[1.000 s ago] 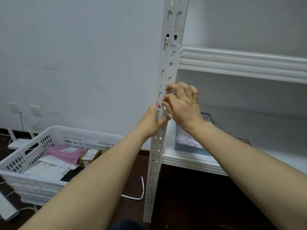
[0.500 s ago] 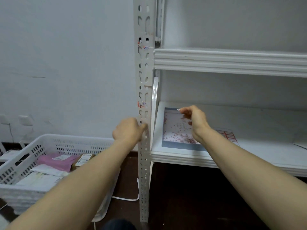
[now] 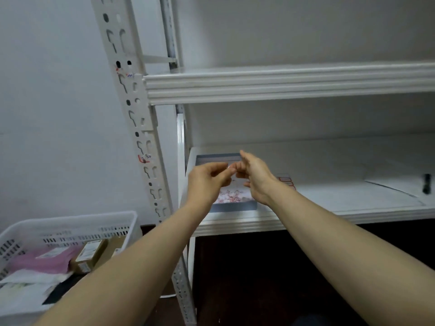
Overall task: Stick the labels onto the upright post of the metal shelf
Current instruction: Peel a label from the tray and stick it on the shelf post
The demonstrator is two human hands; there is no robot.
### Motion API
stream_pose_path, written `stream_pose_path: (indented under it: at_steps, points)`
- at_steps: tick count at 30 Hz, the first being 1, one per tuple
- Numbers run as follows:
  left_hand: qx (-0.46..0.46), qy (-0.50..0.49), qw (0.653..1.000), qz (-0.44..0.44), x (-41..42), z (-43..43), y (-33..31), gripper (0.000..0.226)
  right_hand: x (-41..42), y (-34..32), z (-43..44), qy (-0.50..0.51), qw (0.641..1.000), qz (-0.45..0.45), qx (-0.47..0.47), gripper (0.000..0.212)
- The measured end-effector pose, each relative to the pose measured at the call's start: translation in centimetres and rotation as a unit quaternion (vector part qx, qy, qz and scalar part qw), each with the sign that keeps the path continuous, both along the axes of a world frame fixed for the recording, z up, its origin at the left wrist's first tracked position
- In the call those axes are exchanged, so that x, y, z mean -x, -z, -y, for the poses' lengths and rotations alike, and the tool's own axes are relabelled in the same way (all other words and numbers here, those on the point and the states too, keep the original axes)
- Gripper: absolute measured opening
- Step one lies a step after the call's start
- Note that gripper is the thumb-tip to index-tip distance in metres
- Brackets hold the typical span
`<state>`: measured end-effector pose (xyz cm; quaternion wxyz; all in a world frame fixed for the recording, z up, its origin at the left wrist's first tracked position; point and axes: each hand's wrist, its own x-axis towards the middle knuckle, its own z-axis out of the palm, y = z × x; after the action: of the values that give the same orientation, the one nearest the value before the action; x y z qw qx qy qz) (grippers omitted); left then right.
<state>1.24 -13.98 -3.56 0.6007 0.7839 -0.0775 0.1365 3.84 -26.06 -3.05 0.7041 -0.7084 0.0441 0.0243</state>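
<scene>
The white perforated upright post [image 3: 141,128] of the metal shelf runs down the left side. Two small red-edged labels stick to it, one high up [image 3: 123,71] and one lower [image 3: 144,158]. My left hand [image 3: 207,182] and my right hand [image 3: 255,177] meet fingertip to fingertip above a blue-edged label sheet [image 3: 233,201] on the lower shelf. Between the fingertips sits a tiny pale piece, too small to name for sure. Both hands are right of the post and apart from it.
A white plastic basket [image 3: 70,224] with parcels and a pink bag stands on the dark floor at lower left. A second red label sheet [image 3: 286,181] lies behind my right wrist. Paper [image 3: 400,187] and a dark object [image 3: 426,183] rest on the shelf's right end.
My left hand left the post and moved right to meet my right hand over the label sheet. The lower label stays stuck on the post. The camera has turned right and closer.
</scene>
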Motion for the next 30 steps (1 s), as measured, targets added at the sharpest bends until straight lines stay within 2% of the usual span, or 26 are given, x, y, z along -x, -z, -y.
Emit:
stream_pose_path:
  at_steps: [4, 9, 12, 14, 17, 22, 26, 30]
  points:
    - [0.033, -0.005, 0.999, -0.017, -1.5, 1.4, 0.3, 0.022, -0.7, 0.7, 0.7, -0.003, 1.0, -0.004, -0.004, 0.05]
    - [0.094, -0.013, 0.991, -0.092, -3.3, 2.1, 0.5, 0.01, -1.3, 1.0, 1.6, -0.017, 0.999, 0.006, 0.038, 0.04]
    - [0.124, -0.028, 0.983, -0.133, -4.5, 2.9, 0.5, 0.028, -2.0, 1.0, 1.4, 0.007, 0.995, 0.033, 0.094, 0.052]
    - [0.129, -0.039, 0.98, -0.146, -4.9, 3.2, 0.2, 0.026, -2.2, 1.2, 1.4, 0.028, 0.987, 0.051, 0.148, 0.054]
    - [0.085, -0.041, 0.985, -0.143, -5.5, 3.5, -0.1, 0.023, -2.5, 1.2, 1.9, 0.053, 0.976, 0.067, 0.201, 0.04]
    - [-0.046, -0.031, 0.992, -0.113, -6.1, 3.6, 0.4, 0.027, -3.3, 1.9, 2.5, 0.057, 0.966, 0.064, 0.245, 0.039]
    - [-0.182, -0.028, 0.98, -0.07, -6.7, 3.4, 0.7, 0.033, -4.4, 2.7, 2.1, 0.061, 0.962, 0.063, 0.26, 0.039]
    - [-0.213, -0.016, 0.972, -0.096, -7.8, 3.1, 1.3, 0.027, -5.1, 3.2, 1.7, 0.05, 0.977, 0.033, 0.205, 0.034]
